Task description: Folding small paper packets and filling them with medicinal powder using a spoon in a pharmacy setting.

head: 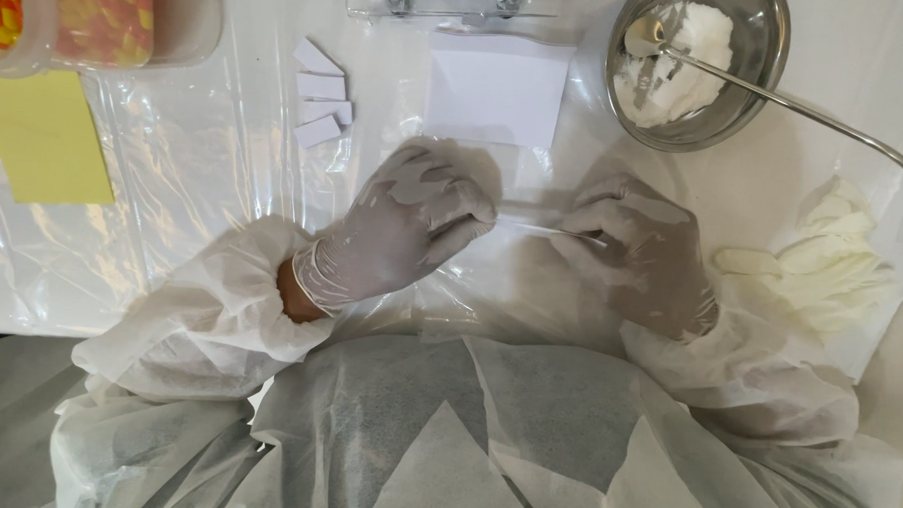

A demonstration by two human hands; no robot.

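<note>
left hand (405, 222) in a glove, fingers curled, pinched one end of a thin clear strip (542, 227) | strip hung between both hands above the plastic sheet (174, 174) | right hand (644, 253) pinched the other end | risk: uneven pull could tear it or slip it from slick gloves | bowl (769, 55) of white powder (678, 62) stood near and could be knocked

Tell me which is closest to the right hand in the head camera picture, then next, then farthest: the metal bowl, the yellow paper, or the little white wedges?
From the right hand:
1. Metal bowl, just above it at the top right.
2. Little white wedges, past the left hand, top middle.
3. Yellow paper, far left edge.
</note>
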